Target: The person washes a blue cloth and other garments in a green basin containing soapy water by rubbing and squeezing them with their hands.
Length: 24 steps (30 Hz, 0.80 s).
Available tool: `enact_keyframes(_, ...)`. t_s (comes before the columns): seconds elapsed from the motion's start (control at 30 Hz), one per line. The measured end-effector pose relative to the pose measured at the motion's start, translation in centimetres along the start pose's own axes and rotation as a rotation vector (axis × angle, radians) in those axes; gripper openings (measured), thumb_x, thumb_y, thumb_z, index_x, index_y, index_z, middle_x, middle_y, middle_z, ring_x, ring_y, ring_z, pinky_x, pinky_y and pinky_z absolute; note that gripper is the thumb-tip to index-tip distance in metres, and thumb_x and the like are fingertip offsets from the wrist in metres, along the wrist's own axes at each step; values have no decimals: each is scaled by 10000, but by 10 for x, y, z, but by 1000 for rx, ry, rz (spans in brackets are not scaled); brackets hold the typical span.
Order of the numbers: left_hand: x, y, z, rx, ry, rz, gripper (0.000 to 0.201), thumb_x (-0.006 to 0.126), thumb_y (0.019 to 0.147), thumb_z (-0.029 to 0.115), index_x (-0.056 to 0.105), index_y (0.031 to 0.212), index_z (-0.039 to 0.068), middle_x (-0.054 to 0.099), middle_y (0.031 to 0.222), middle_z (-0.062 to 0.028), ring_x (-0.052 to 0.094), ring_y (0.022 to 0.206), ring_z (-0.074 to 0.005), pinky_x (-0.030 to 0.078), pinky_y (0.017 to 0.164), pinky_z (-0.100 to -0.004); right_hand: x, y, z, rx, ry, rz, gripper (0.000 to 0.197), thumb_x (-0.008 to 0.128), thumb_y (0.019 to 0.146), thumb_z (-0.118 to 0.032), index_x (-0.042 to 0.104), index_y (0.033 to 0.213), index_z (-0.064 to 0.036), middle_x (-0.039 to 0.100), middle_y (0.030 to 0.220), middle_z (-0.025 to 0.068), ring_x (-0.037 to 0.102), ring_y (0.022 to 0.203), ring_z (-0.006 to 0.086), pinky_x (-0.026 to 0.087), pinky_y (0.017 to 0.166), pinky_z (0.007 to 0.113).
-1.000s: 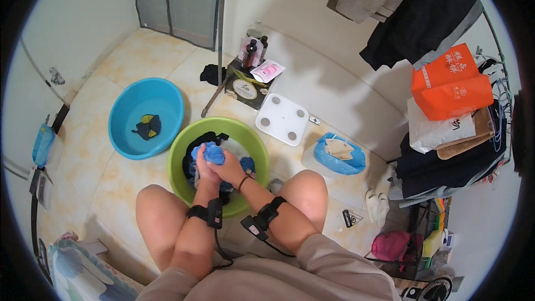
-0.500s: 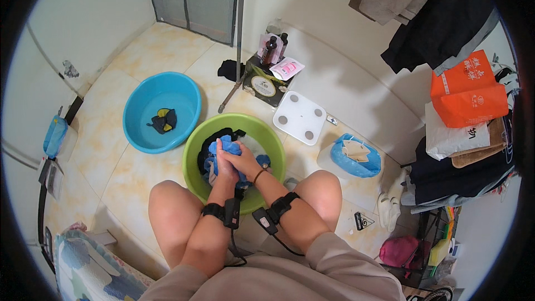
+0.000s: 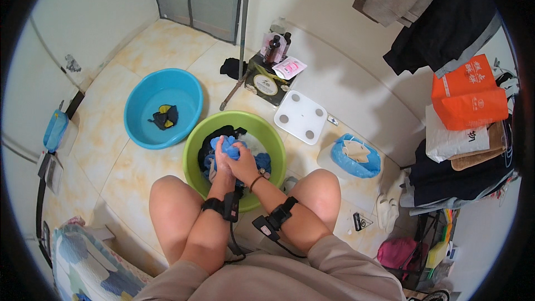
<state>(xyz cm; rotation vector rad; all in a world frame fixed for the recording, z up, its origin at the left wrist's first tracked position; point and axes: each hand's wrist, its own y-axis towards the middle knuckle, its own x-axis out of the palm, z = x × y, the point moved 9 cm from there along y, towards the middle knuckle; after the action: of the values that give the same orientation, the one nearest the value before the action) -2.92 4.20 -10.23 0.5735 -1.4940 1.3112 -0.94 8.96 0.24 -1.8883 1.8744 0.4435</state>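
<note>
A green basin [image 3: 277,144] stands on the floor between my knees, with wet-looking dark and blue clothes [image 3: 212,141] bunched inside. Over it, my left hand [image 3: 222,164] and my right hand [image 3: 243,166] press together around a bright blue cloth [image 3: 226,144]. Both hands are closed on this cloth, part of which bulges out above the fingers. Its lower part cannot be told apart from the other garments. To the left, a blue basin [image 3: 135,112] holds a small dark grey and yellow garment [image 3: 165,117].
Beyond the green basin are a metal pole [image 3: 243,39], a dark box [image 3: 266,86] with bottles on it, and a white scale [image 3: 301,117]. A bin with a blue liner [image 3: 356,157] stands right. Clothes [image 3: 446,28] hang at upper right; a patterned quilt [image 3: 92,262] lies lower left.
My hands have shifted slightly over the basin, still closed on the blue cloth. More of the darker blue fabric shows beside my right wrist. The whole view has moved a little.
</note>
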Motion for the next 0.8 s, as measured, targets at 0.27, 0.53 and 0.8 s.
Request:
enact_keyframes(0.27, 9, -45, 15, 203, 247, 68, 390, 413, 878, 451, 533, 896, 80, 569, 820, -75, 563, 742, -224, 476, 673, -337, 12, -2, -17, -76, 156, -77, 373, 617, 765, -295, 569, 1068, -82, 563, 1049, 170, 555, 963, 309, 427, 847, 355)
enact_keyframes(0.53, 0, -30, 8, 155, 109, 68, 385, 430, 868, 458, 532, 872, 87, 568, 803, -77, 564, 730, -228, 477, 664, -344, 23, 4, -15, -111, 55, -262, 370, 571, 822, -373, 603, 1122, -160, 549, 1072, 177, 535, 1002, 276, 403, 885, 327)
enact_keyframes(0.8, -3, -24, 4, 139, 41, 60, 381, 447, 859, 464, 532, 848, 93, 566, 787, -79, 565, 717, -233, 478, 656, -351, 26, 8, -13, -175, 58, -345, 337, 574, 821, -358, 615, 1103, -179, 537, 1067, 160, 533, 968, 269, 404, 875, 324)
